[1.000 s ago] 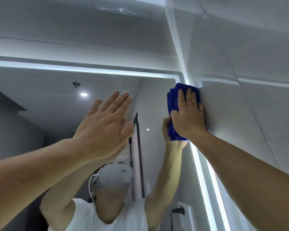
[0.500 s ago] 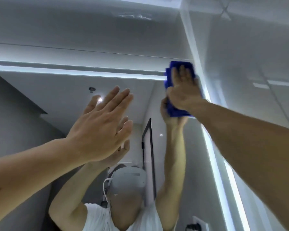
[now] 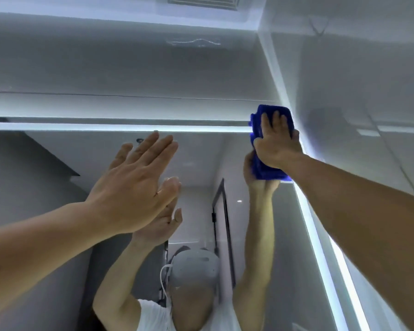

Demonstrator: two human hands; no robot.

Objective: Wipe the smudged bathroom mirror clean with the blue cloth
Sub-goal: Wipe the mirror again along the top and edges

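Blue cloth (image 3: 269, 172) is at the mirror (image 3: 196, 158) top-right corner, 1 o'clock in view, folded and flat on the glass. It is up from a second ago, when it sat lower on the right edge, so the edge pass looks done and the corner is getting covered. Right hand (image 3: 276, 145) presses it with fingers near straight, not clenched. Left hand (image 3: 134, 187), at 8 o'clock of the cloth, is released and unchanged, and seems to rest on the glass. Top light strip (image 3: 105, 127) is at 12, with the side wall (image 3: 368, 91) just past 3. There is no room up or right. Open glass lies toward 9 and 6.
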